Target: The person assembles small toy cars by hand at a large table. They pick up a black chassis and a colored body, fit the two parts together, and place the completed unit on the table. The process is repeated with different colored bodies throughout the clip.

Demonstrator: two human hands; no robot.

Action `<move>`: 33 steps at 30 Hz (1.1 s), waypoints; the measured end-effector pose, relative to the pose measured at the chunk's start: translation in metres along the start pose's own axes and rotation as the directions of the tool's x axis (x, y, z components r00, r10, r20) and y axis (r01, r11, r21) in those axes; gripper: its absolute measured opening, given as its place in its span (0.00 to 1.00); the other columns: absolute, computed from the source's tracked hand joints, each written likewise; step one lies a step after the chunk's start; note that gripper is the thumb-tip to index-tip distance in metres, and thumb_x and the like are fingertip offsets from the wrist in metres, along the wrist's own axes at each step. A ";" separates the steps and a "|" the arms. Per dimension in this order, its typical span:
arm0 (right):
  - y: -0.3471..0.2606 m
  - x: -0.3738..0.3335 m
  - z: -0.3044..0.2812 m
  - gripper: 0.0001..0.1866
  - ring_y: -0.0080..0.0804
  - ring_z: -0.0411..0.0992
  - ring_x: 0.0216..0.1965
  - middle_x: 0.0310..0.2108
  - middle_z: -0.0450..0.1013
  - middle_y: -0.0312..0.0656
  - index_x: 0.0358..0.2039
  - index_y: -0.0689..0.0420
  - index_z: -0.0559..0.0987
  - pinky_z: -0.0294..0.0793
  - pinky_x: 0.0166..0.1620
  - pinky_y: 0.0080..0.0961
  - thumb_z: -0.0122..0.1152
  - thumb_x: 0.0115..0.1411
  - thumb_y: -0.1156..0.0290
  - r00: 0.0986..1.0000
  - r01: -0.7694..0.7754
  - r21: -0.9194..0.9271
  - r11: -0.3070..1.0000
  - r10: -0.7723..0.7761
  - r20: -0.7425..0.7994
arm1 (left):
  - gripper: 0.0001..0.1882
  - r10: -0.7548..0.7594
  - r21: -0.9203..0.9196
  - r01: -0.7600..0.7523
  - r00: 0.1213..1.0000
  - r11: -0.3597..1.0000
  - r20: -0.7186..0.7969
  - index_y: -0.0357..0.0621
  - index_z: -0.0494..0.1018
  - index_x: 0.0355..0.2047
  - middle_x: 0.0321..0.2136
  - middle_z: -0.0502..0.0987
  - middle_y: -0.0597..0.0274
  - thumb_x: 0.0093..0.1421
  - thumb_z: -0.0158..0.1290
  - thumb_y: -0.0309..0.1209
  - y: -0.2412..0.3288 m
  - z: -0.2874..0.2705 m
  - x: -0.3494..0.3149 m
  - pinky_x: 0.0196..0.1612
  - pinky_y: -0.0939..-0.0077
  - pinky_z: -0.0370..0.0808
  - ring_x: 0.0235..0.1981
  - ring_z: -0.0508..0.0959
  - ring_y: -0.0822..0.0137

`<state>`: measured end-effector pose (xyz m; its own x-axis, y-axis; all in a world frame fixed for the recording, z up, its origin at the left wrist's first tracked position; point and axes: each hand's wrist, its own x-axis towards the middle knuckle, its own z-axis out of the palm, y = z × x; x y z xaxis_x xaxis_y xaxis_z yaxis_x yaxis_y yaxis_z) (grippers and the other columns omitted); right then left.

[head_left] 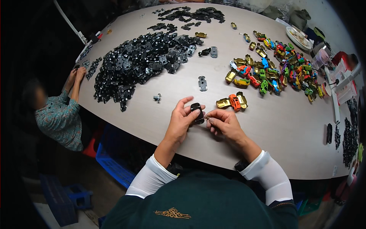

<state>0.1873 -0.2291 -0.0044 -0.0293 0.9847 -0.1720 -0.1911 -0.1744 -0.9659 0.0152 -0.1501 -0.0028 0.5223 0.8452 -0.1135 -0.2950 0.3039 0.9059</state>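
The left hand (pixel 182 118) pinches a small black plastic toy-car chassis (pixel 197 113) between thumb and curled fingers (pixel 185 101), holding it upright just above the near edge of the round pale surface (pixel 244 133), a little left of that edge's middle. The right hand (pixel 225 123) has its fingertips drawn together at the chassis's lower right side, closed on something too small to make out, perhaps a pin or an axle.

To do this fitting well, I would judge that the left hand should keep the chassis steady and turned so its open side faces the right hand, with the grip on the body's flanks and not over the spot being worked. The right fingers should bring the tiny piece in straight and press only once it sits square; a tilted push could bend it or let it spring off onto the surface.

Just beyond the hands, toward the middle, lie a gold, an orange and another gold toy car shell (pixel 232 102) touching one another, with a lone grey metal base plate (pixel 202 83) farther in. A large heap of black chassis parts (pixel 141 61) fills the far left, and a heap of multicoloured car shells (pixel 282 68) the far right. Another person's hands (pixel 75 74) rest at the left edge.
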 end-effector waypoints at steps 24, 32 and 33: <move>-0.009 -0.004 -0.003 0.07 0.12 0.59 0.17 0.20 0.68 0.29 0.38 0.59 0.77 0.57 0.19 0.11 0.57 0.62 0.70 0.994 -0.105 0.227 0.968 0.095 0.057 | 0.09 -0.141 0.151 0.127 0.987 0.980 0.082 0.43 0.67 0.43 0.25 0.74 0.70 0.63 0.51 0.29 -0.003 0.011 -0.014 0.19 0.92 0.58 0.18 0.64 0.86; 0.008 0.004 0.006 0.07 0.12 0.62 0.18 0.19 0.70 0.30 0.33 0.63 0.79 0.60 0.21 0.13 0.55 0.62 0.74 0.979 0.142 -0.212 0.967 -0.168 -0.113 | 0.16 0.213 0.628 -0.203 0.975 0.751 0.060 0.36 0.67 0.48 0.23 0.78 0.57 0.60 0.52 0.26 -0.013 0.011 -0.013 0.30 0.78 0.71 0.26 0.76 0.73; -0.003 -0.001 0.006 0.07 0.11 0.60 0.16 0.18 0.69 0.29 0.33 0.61 0.79 0.58 0.19 0.12 0.55 0.64 0.71 0.995 -0.007 0.100 0.995 0.017 -0.096 | 0.15 0.231 0.617 -0.214 0.971 0.757 0.054 0.35 0.68 0.48 0.23 0.78 0.55 0.60 0.52 0.25 -0.014 0.010 -0.010 0.30 0.77 0.71 0.25 0.76 0.72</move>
<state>0.1822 -0.2291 -0.0005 0.0615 0.9766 -0.2059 -0.2883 -0.1801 -0.9405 0.0214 -0.1672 -0.0101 0.4820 0.8677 0.1212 0.1586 -0.2225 0.9619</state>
